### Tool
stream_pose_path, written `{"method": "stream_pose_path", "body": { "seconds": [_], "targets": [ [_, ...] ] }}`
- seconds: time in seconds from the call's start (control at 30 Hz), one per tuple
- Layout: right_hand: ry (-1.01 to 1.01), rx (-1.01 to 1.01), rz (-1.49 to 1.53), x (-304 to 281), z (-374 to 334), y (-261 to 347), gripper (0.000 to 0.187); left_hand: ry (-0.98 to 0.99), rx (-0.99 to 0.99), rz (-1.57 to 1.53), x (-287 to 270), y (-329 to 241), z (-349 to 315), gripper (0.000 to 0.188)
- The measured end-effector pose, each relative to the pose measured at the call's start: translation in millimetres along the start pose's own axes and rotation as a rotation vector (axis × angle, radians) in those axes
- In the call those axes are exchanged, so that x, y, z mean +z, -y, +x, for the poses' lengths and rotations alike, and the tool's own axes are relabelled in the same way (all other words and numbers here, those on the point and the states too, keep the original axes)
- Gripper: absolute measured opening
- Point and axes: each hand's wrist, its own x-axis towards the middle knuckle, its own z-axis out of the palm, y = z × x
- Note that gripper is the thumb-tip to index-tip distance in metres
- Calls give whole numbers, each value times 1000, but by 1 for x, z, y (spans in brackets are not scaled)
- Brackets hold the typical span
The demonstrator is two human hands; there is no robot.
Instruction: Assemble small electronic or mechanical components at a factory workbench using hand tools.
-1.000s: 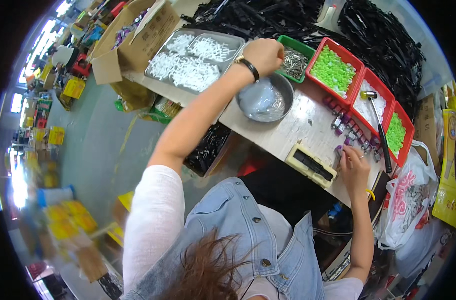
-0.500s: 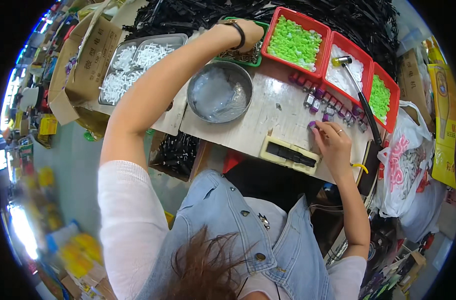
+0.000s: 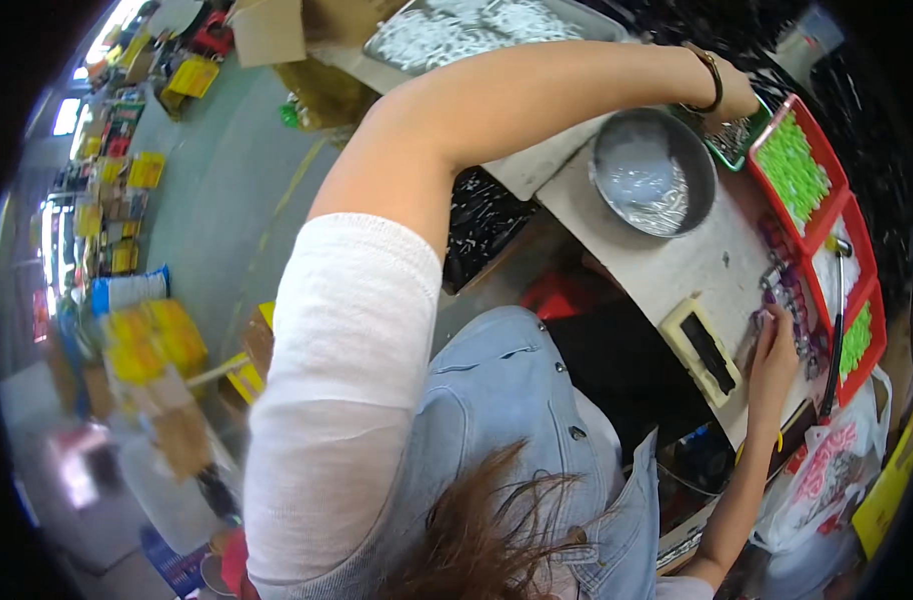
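My left hand (image 3: 734, 97) reaches across to a green tray (image 3: 739, 158) of thin metal pins at the far right. Its fingertips are down in the tray and hidden. Near the table's right side my right hand (image 3: 777, 352) pinches a small motor with a purple end (image 3: 761, 318); most of it is covered by the fingers. Beside that hand lies a cream plastic fixture (image 3: 673, 322) with a black strip-shaped part (image 3: 710, 354) in it. A row of similar small motors (image 3: 777, 275) runs along just beyond the right hand, blurred.
A round metal bowl (image 3: 604, 190) with clear contents stands left of the green tray. Red trays (image 3: 815, 243) hold green and white pieces; a hammer (image 3: 840, 320) lies across them. A metal tray (image 3: 397, 45) of white parts, a black-parts box (image 3: 477, 225) and a plastic bag (image 3: 827, 470) surround the table.
The whole view has swung, so the table now appears farther right and turned. My left hand remains at the green tray, and my right hand still pinches the small motor near the fixture.
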Motion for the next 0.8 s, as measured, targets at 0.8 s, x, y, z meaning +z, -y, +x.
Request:
{"method": "stream_pose_path", "body": {
  "seconds": [0.8],
  "targets": [
    [-125,-216,290,6,-37,90,27,-762,-171,-443,16,-4,-24,9]
  ]
}}
